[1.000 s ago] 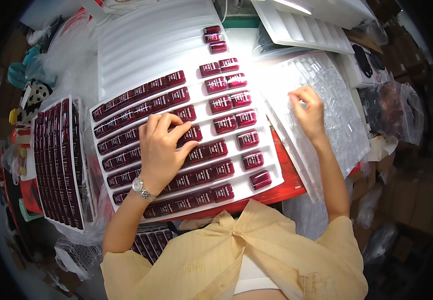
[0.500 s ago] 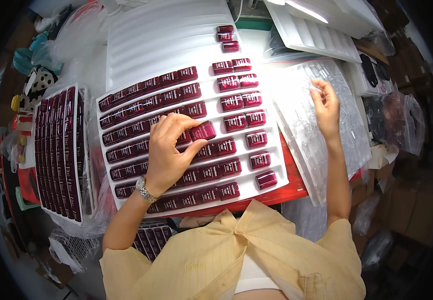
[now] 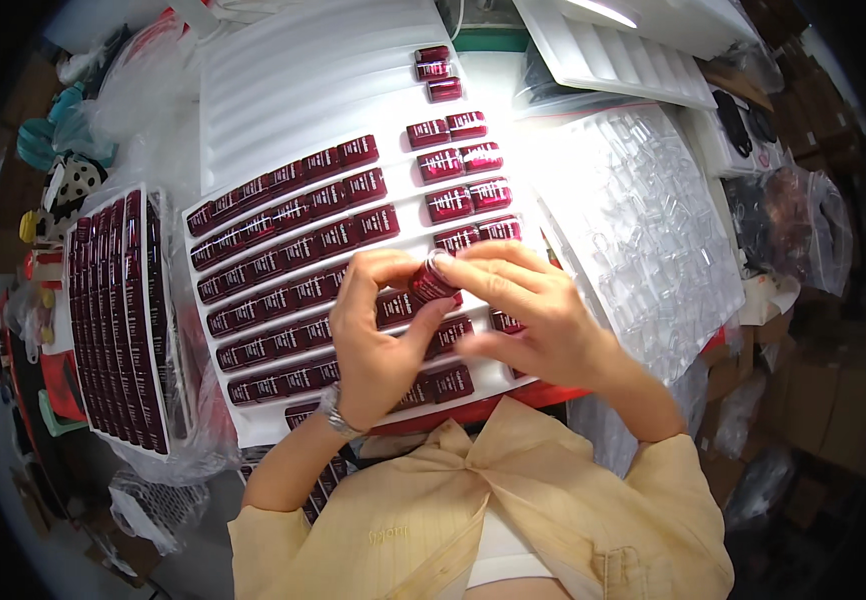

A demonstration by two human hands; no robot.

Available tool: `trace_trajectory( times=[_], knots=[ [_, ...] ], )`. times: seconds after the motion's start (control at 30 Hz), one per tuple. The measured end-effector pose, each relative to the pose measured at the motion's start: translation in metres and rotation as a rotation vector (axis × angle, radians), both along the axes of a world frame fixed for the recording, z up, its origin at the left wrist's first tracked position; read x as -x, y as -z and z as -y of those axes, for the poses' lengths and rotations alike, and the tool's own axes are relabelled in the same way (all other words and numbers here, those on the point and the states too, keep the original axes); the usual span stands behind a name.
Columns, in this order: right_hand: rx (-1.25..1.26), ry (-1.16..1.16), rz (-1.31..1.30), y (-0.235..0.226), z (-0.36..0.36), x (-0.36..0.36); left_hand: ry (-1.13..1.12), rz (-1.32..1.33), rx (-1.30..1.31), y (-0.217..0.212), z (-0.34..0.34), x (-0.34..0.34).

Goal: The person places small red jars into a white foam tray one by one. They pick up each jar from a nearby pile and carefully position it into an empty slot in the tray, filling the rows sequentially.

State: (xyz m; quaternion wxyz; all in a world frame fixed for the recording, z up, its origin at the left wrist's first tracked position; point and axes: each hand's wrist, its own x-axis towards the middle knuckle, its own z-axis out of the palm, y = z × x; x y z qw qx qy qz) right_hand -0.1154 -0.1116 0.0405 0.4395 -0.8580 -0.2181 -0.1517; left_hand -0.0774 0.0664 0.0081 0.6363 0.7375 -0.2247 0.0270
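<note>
Table (image 3: pixel 553 394) shows a red edge under a white ribbed tray (image 3: pixel 406 215) filled with rows of dark red bottles (image 3: pixel 293 207). Second white ribbed tray (image 3: pixel 303 95) lies beyond it, with three more such bottles near its right end. At left, a tilted stack of loaded trays (image 3: pixel 118 330) in clear wrap; at far right, cardboard boxes (image 3: pixel 818 410) in shadow and a plastic bag (image 3: pixel 803 225).

Your left hand (image 3: pixel 381 312) is clamped on one dark red bottle (image 3: pixel 431 284), thumb against its lower part, fingers curled behind. Bottle is tilted, above the near tray's rows, between your two hands. Your right hand (image 3: pixel 543 305) meets its top with the fingertips; the thumb stands apart, lower down. Whether those fingertips also pinch a small clear piece cannot be told: slight blur.

Right of the tray: a white sheet of clear plastic pieces (image 3: pixel 643 210), loosely spread. Metal-banded wristwatch (image 3: pixel 335 412) on your left wrist.
</note>
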Motion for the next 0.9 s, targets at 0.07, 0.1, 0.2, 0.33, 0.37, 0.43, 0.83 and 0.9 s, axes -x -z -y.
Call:
trace_trajectory(
  times=[0.07,0.1,0.2,0.33,0.37,0.43,0.83,0.9],
  knots=[
    [-0.149,-0.008,-0.199,0.004,0.034,0.002,-0.006,-0.061,-0.119,0.004,-0.017,-0.013],
    [0.247,0.241,-0.095,0.012,0.061,0.001,-0.018,-0.091,-0.179,0.005,-0.027,-0.019],
    [0.892,0.735,-0.087,0.058,0.102,0.007,0.023,0.262,-0.666,0.002,-0.026,-0.038],
    [0.874,0.579,0.119,0.071,0.098,-0.001,0.098,0.362,-0.780,0.006,-0.011,-0.044],
    [0.725,0.575,0.053,0.068,0.100,-0.003,0.109,0.357,-0.761,0.000,-0.012,-0.051],
    [0.425,0.569,-0.077,0.063,0.101,-0.005,-0.074,0.454,-0.810,-0.001,-0.018,-0.073],
    [-0.280,0.263,-0.178,0.011,0.000,-0.022,0.210,0.271,-0.534,-0.002,-0.019,-0.079],
    [-0.245,0.201,-0.175,0.007,-0.002,-0.019,0.306,0.072,-0.332,-0.021,-0.019,-0.063]
  ],
)
